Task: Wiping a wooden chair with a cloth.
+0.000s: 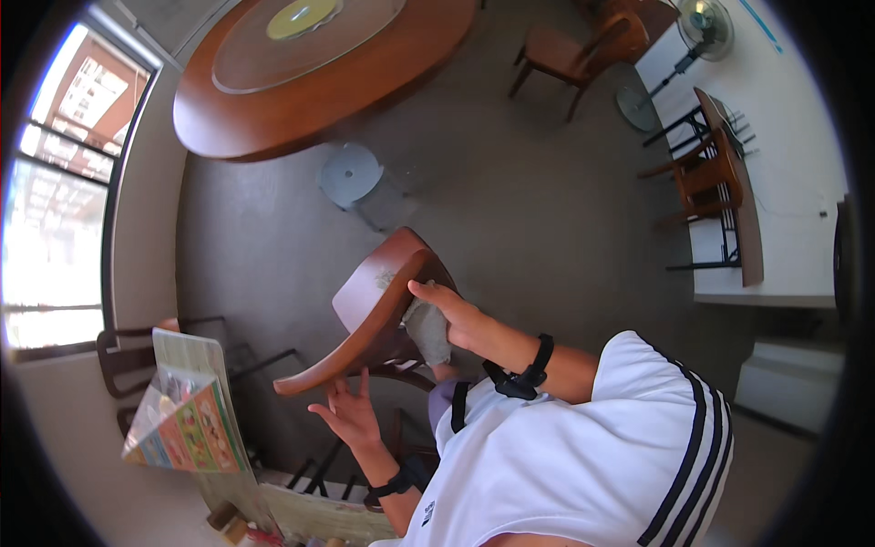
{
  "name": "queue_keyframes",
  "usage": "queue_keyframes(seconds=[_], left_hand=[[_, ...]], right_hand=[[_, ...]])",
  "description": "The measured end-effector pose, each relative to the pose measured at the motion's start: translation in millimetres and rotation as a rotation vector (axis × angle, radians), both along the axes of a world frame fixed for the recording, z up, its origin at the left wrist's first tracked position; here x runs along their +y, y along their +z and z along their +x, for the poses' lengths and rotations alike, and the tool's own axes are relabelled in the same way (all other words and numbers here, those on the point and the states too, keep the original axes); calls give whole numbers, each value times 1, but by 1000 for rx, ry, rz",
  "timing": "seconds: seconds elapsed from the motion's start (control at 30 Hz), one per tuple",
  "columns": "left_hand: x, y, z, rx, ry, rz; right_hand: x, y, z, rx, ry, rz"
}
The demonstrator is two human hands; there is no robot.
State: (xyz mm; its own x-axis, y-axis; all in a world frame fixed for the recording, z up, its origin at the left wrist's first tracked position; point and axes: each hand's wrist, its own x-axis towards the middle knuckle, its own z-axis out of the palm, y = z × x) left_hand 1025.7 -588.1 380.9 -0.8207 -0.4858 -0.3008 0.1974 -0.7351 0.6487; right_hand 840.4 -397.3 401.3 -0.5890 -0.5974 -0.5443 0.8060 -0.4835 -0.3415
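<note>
While the right hand (460, 321) grips the curved rail (365, 342) of 1 brown wooden chair (363, 287), thumb over it and 1 grey cloth (426, 333) bunched beneath, the left hand (355, 419) has its fingers spread just below; whether they touch, I cannot tell. The chair is right before the person. Beyond it, 1 pale stool (349, 173), 1 round table (292, 118) and 1 fan (706, 32) stand on the grey floor (547, 201), with 1 bright window (55, 264) at left.
</note>
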Motion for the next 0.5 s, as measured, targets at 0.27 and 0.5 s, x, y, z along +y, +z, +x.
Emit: queue_keyframes(seconds=[0.27, 0.5], left_hand=[[84, 8, -195, 11, -473, -42], [163, -13, -360, -19, -712, -60]], right_hand=[[150, -2, -78, 89, -449, -46], [235, -15, -163, 108, -742, -11]])
